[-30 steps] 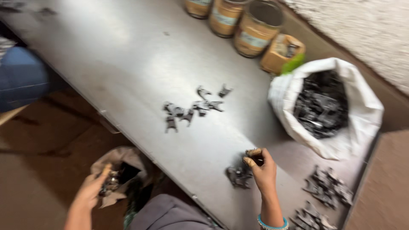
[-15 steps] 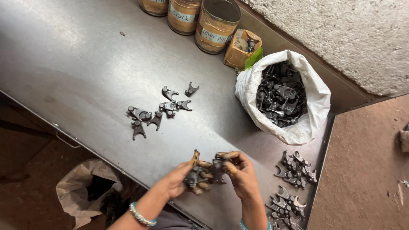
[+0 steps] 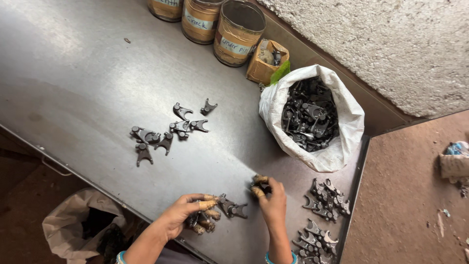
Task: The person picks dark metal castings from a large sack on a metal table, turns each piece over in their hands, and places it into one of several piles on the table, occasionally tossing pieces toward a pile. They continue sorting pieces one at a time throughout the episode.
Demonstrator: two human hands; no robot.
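Observation:
My left hand [image 3: 188, 216] rests on the steel table [image 3: 97, 83] near its front edge, fingers curled around several small dark metal forked parts [image 3: 233, 208] that stick out to its right. My right hand [image 3: 271, 201] is just right of it, fingertips pinching one dark metal part [image 3: 259, 185] against the table. Both hands have taped fingertips. A loose group of the same forked parts [image 3: 168, 129] lies spread on the table, up and left of my hands.
A white sack [image 3: 337, 151] full of dark parts stands at the right. More parts [image 3: 326, 200] lie piled by the table's right edge. Three tins [image 3: 238, 33] and a small cardboard box [image 3: 266, 61] line the back. A bag [image 3: 73, 227] sits on the floor, lower left.
My hands have moved apart and lowered to the table. One second ago my left hand was down at the floor bag; it has since come up to the table.

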